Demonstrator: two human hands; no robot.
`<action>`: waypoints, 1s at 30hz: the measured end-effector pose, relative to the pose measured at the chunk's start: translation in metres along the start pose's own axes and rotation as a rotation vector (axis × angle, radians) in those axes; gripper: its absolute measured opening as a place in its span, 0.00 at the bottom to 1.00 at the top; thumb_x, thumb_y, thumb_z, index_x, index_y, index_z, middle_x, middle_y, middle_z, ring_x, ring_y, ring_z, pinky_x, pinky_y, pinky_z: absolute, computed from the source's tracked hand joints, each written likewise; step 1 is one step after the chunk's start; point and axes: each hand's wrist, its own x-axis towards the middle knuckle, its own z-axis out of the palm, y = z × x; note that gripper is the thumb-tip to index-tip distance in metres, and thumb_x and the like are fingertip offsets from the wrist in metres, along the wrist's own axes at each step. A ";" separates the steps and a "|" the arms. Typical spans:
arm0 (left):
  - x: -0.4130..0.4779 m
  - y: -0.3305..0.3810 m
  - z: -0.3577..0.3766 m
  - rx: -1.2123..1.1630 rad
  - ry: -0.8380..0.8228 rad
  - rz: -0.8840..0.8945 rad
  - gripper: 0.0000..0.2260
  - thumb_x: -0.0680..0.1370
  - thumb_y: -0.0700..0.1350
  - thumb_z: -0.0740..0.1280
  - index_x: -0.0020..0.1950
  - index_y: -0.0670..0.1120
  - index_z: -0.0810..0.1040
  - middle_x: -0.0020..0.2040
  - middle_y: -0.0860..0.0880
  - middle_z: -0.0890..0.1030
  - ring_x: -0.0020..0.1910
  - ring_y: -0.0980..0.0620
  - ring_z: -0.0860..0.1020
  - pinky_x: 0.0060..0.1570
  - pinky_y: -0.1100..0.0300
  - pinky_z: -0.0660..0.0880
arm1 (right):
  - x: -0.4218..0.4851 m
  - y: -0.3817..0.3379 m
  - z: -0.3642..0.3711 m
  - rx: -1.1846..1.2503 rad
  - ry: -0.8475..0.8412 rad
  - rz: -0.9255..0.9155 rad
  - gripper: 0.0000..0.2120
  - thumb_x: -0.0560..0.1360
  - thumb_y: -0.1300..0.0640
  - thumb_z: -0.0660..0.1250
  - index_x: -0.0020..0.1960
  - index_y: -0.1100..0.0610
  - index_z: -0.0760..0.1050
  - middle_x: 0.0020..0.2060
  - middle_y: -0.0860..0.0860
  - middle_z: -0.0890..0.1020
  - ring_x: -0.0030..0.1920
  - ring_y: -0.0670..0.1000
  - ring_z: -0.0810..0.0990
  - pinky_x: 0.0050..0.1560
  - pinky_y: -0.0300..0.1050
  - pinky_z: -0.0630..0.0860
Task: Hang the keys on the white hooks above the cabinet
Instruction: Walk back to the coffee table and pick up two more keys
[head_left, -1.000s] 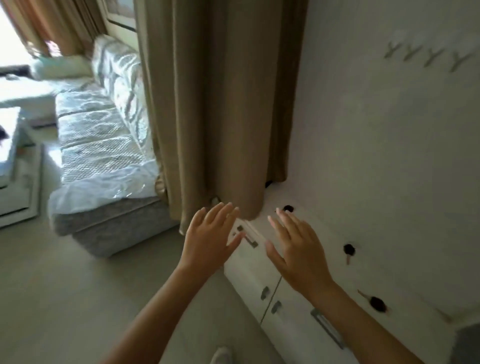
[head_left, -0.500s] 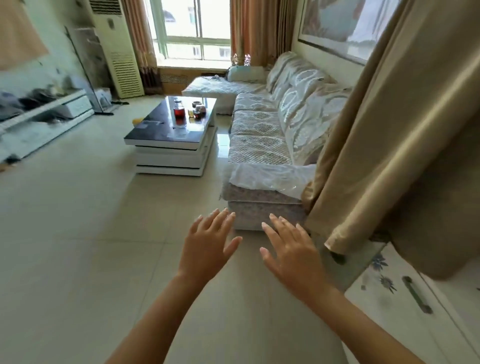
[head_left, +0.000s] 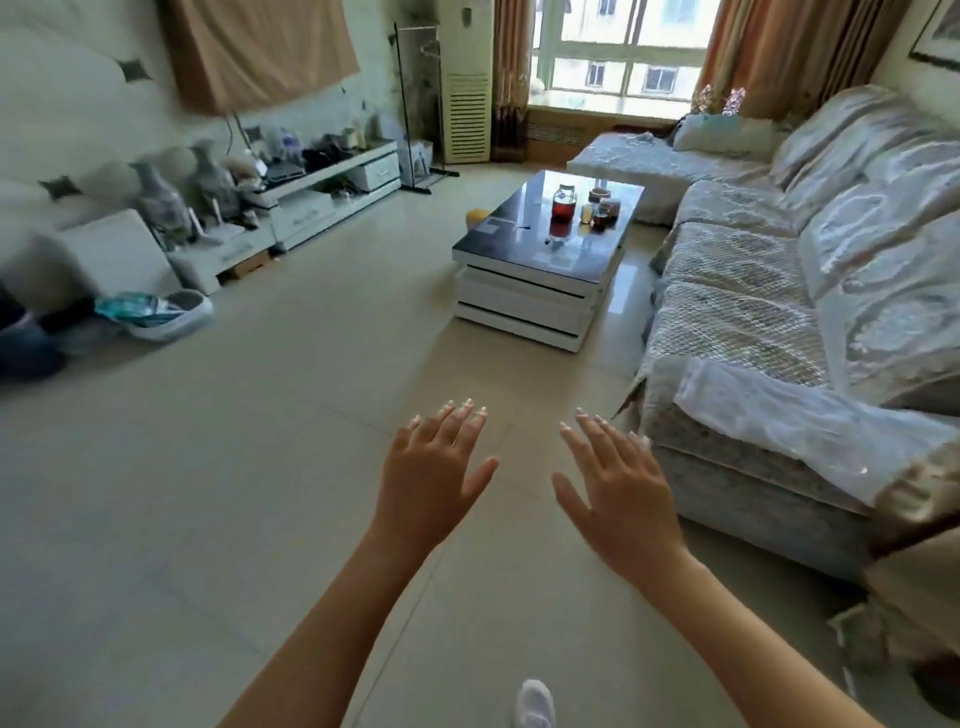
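Observation:
My left hand (head_left: 431, 467) and my right hand (head_left: 618, 483) are held out side by side over the tiled floor, palms down, fingers straight and spread, holding nothing. The keys, the white hooks and the cabinet are out of view; the camera faces the living room. Only a strip of tan curtain (head_left: 919, 525) shows at the right edge.
A covered sofa (head_left: 779, 322) runs along the right. A black-topped coffee table (head_left: 545, 260) with jars stands ahead. A low white TV unit (head_left: 311, 192) with vases lines the left wall, with a basin (head_left: 166, 314) on the floor. Open tiled floor (head_left: 260, 467) lies in front.
The view has swung left, away from the cabinet, keys and hooks, to the living room. Both hands stay outstretched and empty.

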 end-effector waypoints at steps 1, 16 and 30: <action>0.008 -0.012 0.009 -0.003 -0.002 -0.027 0.25 0.76 0.60 0.57 0.66 0.48 0.75 0.64 0.49 0.79 0.64 0.49 0.76 0.58 0.51 0.74 | 0.016 -0.003 0.011 0.011 -0.012 -0.017 0.26 0.75 0.43 0.55 0.67 0.55 0.73 0.66 0.56 0.76 0.66 0.57 0.74 0.65 0.58 0.69; 0.232 -0.173 0.082 0.030 -0.018 -0.257 0.26 0.76 0.60 0.57 0.69 0.48 0.72 0.67 0.49 0.76 0.66 0.49 0.74 0.59 0.50 0.73 | 0.324 -0.007 0.129 0.185 -0.034 -0.154 0.26 0.76 0.43 0.55 0.68 0.55 0.71 0.68 0.55 0.74 0.68 0.56 0.72 0.67 0.58 0.67; 0.511 -0.313 0.201 -0.065 -0.085 -0.084 0.27 0.76 0.61 0.55 0.69 0.47 0.72 0.67 0.48 0.76 0.66 0.50 0.75 0.60 0.52 0.73 | 0.598 0.024 0.247 0.101 -0.057 -0.039 0.26 0.76 0.42 0.55 0.69 0.54 0.69 0.69 0.55 0.72 0.69 0.56 0.71 0.68 0.57 0.67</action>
